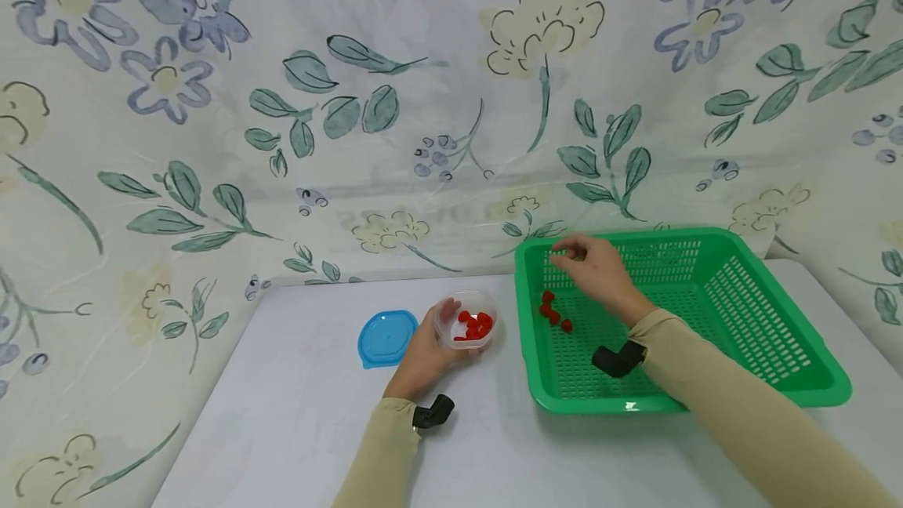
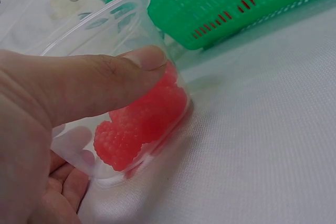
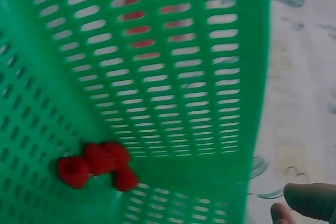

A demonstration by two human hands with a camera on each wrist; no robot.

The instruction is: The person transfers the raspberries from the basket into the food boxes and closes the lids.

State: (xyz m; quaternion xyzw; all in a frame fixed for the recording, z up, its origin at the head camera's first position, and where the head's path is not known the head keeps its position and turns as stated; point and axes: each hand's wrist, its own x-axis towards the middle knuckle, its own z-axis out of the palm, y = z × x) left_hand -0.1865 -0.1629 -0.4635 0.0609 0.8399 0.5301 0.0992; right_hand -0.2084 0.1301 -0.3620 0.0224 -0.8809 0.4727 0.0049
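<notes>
My left hand [image 1: 422, 363] grips a clear plastic tub [image 2: 143, 4] from its left side, the thumb lying across the outer wall in the left wrist view. Several red raspberries [image 2: 149, 116] lie at the bottom of this tub, which tilts in that view. Above the left part of a green slotted basket [image 1: 673, 306] is my right hand [image 1: 600, 274], its fingers loosely bent and nothing seen in them. Several more raspberries [image 3: 98, 159] sit close together near the basket's left wall, below the right hand. Only the right thumb and a fingertip show in the right wrist view.
A blue lid [image 1: 388, 338] lies on the white table [image 1: 296, 414], left of the tub. Behind the table hangs a floral cloth [image 1: 423, 139]. The basket's raised walls surround the loose raspberries, and its left rim stands a short way right of the tub.
</notes>
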